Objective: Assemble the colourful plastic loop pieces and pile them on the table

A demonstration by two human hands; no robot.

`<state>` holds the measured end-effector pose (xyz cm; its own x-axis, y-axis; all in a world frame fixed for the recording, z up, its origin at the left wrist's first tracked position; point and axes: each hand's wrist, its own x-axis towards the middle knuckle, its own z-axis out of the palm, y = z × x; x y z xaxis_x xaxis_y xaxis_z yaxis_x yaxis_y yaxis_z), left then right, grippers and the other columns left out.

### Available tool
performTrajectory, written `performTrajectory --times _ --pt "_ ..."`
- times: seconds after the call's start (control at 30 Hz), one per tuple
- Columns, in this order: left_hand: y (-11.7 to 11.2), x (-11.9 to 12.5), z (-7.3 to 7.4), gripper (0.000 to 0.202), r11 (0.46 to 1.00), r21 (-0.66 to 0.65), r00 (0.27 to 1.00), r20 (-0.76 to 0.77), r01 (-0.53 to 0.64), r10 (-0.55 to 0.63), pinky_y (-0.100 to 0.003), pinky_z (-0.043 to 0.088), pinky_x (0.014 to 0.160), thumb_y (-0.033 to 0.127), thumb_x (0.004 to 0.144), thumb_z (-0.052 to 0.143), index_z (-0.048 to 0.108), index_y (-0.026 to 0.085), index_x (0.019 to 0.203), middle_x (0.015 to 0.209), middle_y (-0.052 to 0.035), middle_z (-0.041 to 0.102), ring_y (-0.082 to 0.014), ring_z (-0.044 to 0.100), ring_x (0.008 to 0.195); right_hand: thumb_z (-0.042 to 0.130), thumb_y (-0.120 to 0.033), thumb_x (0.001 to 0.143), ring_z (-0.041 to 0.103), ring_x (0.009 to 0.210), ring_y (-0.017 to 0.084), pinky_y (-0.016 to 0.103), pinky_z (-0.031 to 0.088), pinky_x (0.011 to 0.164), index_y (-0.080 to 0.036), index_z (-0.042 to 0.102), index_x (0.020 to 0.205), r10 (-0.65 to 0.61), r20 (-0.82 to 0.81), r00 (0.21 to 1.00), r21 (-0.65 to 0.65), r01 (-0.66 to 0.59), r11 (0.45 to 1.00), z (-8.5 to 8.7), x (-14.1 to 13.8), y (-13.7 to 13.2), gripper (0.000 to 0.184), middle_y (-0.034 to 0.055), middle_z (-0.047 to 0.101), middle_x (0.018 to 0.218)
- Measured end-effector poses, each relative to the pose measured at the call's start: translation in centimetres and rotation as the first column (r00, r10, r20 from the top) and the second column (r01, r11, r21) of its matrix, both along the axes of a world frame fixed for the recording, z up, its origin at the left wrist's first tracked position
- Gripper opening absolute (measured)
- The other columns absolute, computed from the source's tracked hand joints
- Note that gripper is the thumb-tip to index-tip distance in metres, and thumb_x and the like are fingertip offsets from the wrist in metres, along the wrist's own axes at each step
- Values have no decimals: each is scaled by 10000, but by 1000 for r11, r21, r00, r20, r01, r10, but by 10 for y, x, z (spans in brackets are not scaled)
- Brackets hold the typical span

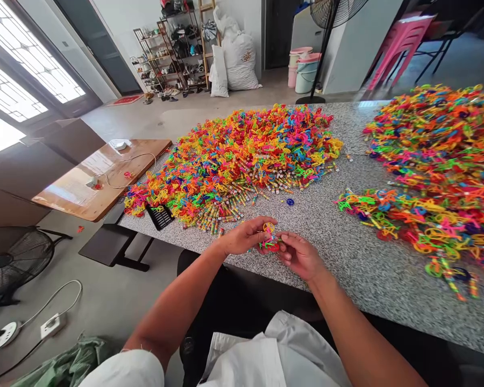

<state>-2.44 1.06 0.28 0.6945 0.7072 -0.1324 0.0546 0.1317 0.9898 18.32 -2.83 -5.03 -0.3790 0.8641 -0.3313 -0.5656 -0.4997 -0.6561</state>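
The person's left hand [245, 237] and right hand [302, 257] pinch a small cluster of coloured plastic pieces [269, 237] between them, over the speckled tabletop [318, 217]. Just beyond, a black slotted tray [159, 217] sits at the edge of a bright heap [242, 153]. Across the floor [275, 88] stand two buckets [305, 76] and a bulging white sack [239, 64] (their contents are hidden from me).

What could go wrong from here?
1. The small parts between the left hand and right hand could slip and drop; they're close to the table's front edge.
2. The blue ring might be overlooked: it lies apart from the piles.
3. The cord loops across the floor; a foot might catch it.
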Motion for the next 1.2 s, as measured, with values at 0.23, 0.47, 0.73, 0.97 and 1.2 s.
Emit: performTrajectory --times 0.23,0.47,0.73,0.97,1.2 --pt "0 2 1 489 995 101 1000 0 -15 15 -255 571 627 445 970 619 515 232 1397 907 -21 602 -122 642 681 846 -389 751 446 438 64 186 365 383 -201 724 909 -25 57 998 47 23 999 7 0 -1 275 -46 571 611" --pt "2 4 3 496 995 98 1000 -15 -1 2 -261 576 633 443 959 633 519 228 1391 878 -20 604 -139 657 701 843 -457 763 528 477 98 236 474 438 -206 724 950 -69 147 987 168 44 985 14 2 -1 335 -32 613 652" --pt "4 3 4 435 988 151 992 -122 11 8 -307 587 670 421 969 601 534 221 1350 859 -21 628 -160 676 705 647 -506 921 601 533 148 297 511 530 -220 685 1041 -112 517 849 422 -138 896 19 14 2 312 -13 639 709" --pt "3 14 -28 491 971 238 962 -260 -23 86 -289 553 673 373 971 572 472 209 1423 944 -43 663 -147 650 733 538 -397 944 627 573 159 293 487 588 -227 698 1004 -249 815 523 456 -315 832 20 19 1 241 -7 667 694" --pt "61 -41 -14 336 680 663 585 -430 -313 688 -337 520 832 267 942 562 645 195 1260 974 -76 720 -191 661 834 586 -369 832 580 513 113 258 472 497 -232 657 963 -784 489 382 398 702 590 -5 112 59 202 24 718 834"
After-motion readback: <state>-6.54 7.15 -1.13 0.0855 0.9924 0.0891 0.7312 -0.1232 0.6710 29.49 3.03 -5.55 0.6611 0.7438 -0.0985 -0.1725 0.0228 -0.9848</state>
